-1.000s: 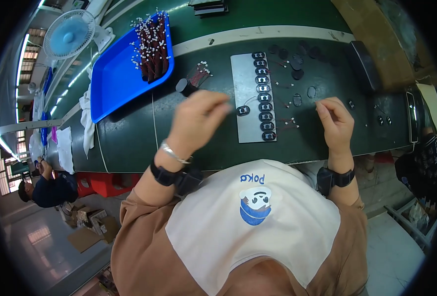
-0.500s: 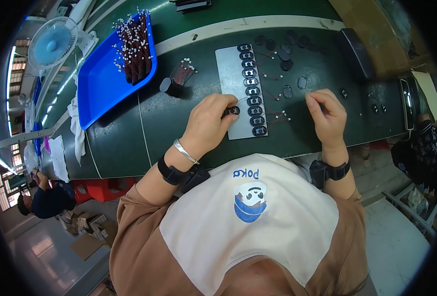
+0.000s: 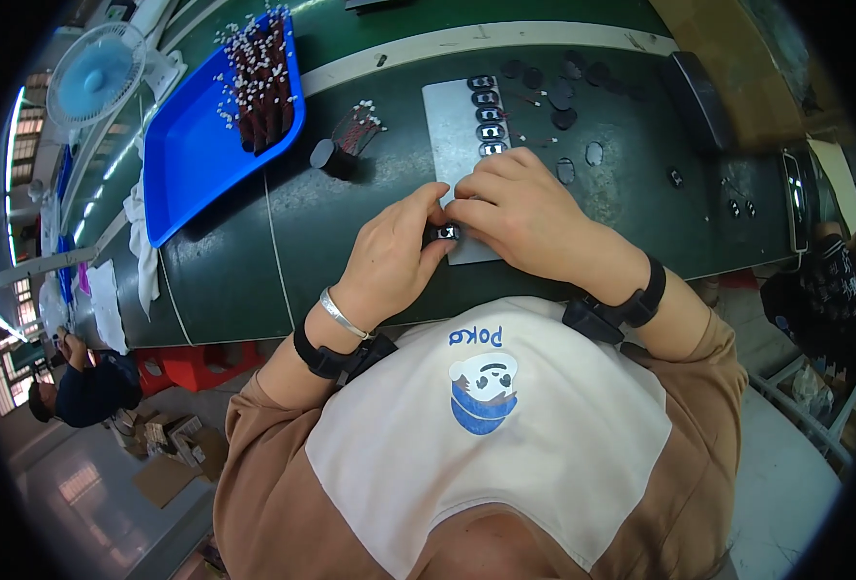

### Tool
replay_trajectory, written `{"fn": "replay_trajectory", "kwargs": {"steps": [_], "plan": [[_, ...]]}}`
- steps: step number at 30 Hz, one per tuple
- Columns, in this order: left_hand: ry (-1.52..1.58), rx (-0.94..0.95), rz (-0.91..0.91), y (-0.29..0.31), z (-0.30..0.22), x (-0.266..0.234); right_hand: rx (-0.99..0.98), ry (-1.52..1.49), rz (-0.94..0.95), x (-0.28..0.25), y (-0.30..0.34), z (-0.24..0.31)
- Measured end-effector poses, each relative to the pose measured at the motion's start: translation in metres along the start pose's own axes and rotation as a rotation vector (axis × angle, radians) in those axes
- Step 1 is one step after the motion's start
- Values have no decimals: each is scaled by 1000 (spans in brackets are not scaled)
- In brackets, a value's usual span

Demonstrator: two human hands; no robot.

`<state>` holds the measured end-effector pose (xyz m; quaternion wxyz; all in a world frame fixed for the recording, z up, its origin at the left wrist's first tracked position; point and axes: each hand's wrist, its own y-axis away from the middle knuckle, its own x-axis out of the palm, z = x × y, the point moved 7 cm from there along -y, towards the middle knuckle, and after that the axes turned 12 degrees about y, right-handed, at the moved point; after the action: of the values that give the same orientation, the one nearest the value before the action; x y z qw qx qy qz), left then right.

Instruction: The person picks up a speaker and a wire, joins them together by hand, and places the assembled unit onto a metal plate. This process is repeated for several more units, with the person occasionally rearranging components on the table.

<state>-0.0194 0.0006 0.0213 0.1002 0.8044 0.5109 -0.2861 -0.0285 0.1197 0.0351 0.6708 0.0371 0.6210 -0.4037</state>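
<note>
My left hand (image 3: 394, 246) pinches a small black oval part with a silver middle (image 3: 446, 233) between thumb and fingers, just off the left edge of a pale flat plate (image 3: 447, 126). Against those fingertips, my right hand (image 3: 524, 213) reaches across the plate with its fingers bent and closed; whatever they grip is hidden. Similar oval parts (image 3: 489, 115) stand in a column along the plate's right edge, some with thin red wires ending in white plugs. The right hand covers the lower part of that column.
A blue tray (image 3: 181, 184) at the left holds bundles of red wires with white plugs. Beside it stands a dark roll (image 3: 331, 158) with wires. Dark oval discs (image 3: 564, 119) lie beyond the plate; a black case (image 3: 696, 101) sits at the right. A fan (image 3: 96, 74) is far left.
My right hand has moved left from the bare tabletop to meet my left hand over the plate. The left hand, still holding the oval part, has shifted slightly left and down.
</note>
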Motion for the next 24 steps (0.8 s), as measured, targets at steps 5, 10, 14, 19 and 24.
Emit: {"fn": "replay_trajectory", "kwargs": {"steps": [5, 10, 14, 19, 24], "plan": [[259, -143, -47, 7, 6, -9, 33, -71, 100, 8, -7, 3], [599, -220, -43, 10, 27, -2, 95, -228, 105, 2, -6, 2], [912, -389, 25, 6, 36, 8, 131, -313, 118, -6, -1, 3], [812, -371, 235, 0, 32, 15, 178, -408, 70, -7, 10, -1], [1183, -632, 298, 8, 37, 26, 169, -399, 27, -17, 17, -3]]}}
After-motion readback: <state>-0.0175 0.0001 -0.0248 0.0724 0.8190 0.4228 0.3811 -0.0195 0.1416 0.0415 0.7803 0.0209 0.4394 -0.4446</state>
